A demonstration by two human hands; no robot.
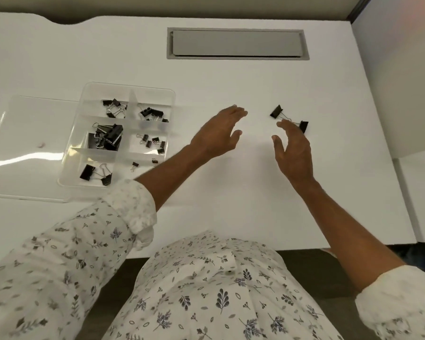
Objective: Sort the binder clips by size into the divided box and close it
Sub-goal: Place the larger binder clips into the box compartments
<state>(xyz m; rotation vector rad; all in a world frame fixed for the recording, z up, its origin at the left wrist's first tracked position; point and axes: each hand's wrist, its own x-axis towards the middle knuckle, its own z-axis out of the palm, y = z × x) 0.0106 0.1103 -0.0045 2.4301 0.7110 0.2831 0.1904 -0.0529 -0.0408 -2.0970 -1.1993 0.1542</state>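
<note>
Both hands empty: left hand [219,132] hovers mid-worktop [231,204], grip wide, fingers straight; right hand [293,148] grip also wide, fingertips [281,125] right at the wire handles of the two loose clips, far clip [277,111] and near clip [304,125]; contact or not, can't tell. Box [172,99] sits well apart to the left, lid [35,123] lying open flat on its left side, all six bays holding clips. Risks: 1) the two clips' handles meet tip to tip and may be hooked; lift one and the other drags along, then drops off on the way over. 2) Pinch the wire instead of the black body and the clip swings and slips. 3) Sizing: these two look closest to the pair in the near-left bay, but the mid-left bay holds big ones too, so easy to mis-sort by eye. 4) Mid-left pile is heaped with handles sticking up; likely to foul the lid on closing unless flattened first. 5) Left forearm crosses just past the box's near-right corner; a careless sweep with the rolled sleeve [133,204] could shove the box or scatter the tiny clips
</note>
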